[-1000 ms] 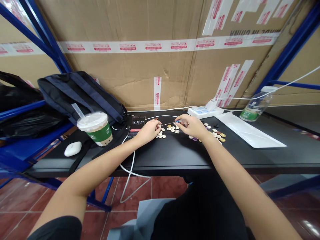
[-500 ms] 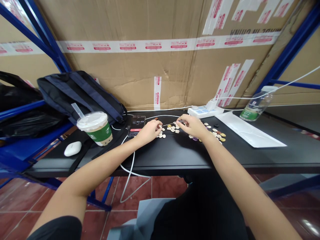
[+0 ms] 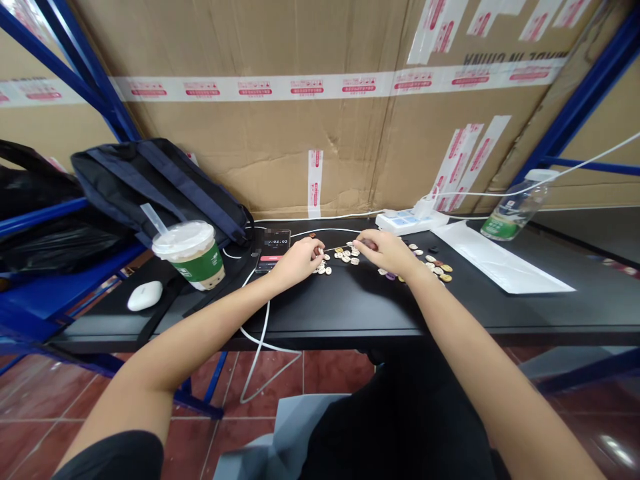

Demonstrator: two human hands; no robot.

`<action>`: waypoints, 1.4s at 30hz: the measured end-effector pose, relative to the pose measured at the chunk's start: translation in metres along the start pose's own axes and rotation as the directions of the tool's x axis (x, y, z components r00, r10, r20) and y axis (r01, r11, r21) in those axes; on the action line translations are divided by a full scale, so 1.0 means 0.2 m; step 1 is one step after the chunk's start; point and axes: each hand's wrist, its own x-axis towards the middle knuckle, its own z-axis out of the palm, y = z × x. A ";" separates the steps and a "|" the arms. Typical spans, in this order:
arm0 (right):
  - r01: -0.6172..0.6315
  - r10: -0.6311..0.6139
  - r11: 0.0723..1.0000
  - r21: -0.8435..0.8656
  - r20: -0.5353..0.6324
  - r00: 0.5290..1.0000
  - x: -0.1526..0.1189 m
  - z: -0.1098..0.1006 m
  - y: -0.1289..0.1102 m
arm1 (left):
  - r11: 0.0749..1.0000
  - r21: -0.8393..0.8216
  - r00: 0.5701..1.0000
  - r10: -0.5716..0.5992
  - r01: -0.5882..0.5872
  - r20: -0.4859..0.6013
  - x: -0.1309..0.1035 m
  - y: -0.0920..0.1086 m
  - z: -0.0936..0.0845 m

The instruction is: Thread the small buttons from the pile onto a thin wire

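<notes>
My left hand is closed in a pinch above the black table, just right of the phone. Opposite it, my right hand pinches too, with thumb and fingertips together. A thin string runs nearly level between the fingertips of both hands. Cream button-like pieces lie on the table between the hands, and a few more sit beside the left fingertips. Under and right of my right wrist is a mixed pile of cream, yellow and purple pieces. Whatever else the fingertips hold is too small to make out.
A phone showing a timer lies left of my left hand. Farther left are a lidded drink cup, a white earbud case and a backpack. A power strip, white packet and bottle stand to the right.
Both hands stay nearly in place, with the string still between them. My right fingers have shifted slightly, and the whole view has moved a little.
</notes>
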 end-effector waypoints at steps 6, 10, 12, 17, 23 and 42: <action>0.059 -0.056 0.995 0.074 -0.041 0.998 0.00 0.01 0.02 | 1.000 -0.005 1.000 0.003 -0.003 -0.002 0.00 0.01 0.00; 0.012 -0.011 0.999 0.050 -0.010 1.000 0.00 0.00 0.01 | 1.000 -0.016 1.000 0.001 -0.001 -0.006 0.00 0.01 0.00; -0.008 0.008 0.999 0.039 0.003 1.000 0.00 0.00 0.00 | 1.000 -0.014 1.000 0.006 -0.006 -0.008 0.00 0.01 0.00; 0.039 -0.036 0.996 0.076 -0.041 0.999 0.00 0.00 0.00 | 1.000 -0.020 1.000 0.011 -0.011 -0.014 0.00 0.01 0.00; 0.044 -0.041 0.994 0.104 -0.035 0.999 0.00 0.00 0.00 | 0.999 -0.025 1.000 0.020 -0.021 -0.014 0.00 0.00 0.00; 0.032 -0.030 0.995 0.097 -0.024 0.999 0.00 0.00 -0.01 | 1.000 -0.009 1.000 -0.009 0.009 -0.003 -0.01 0.03 -0.01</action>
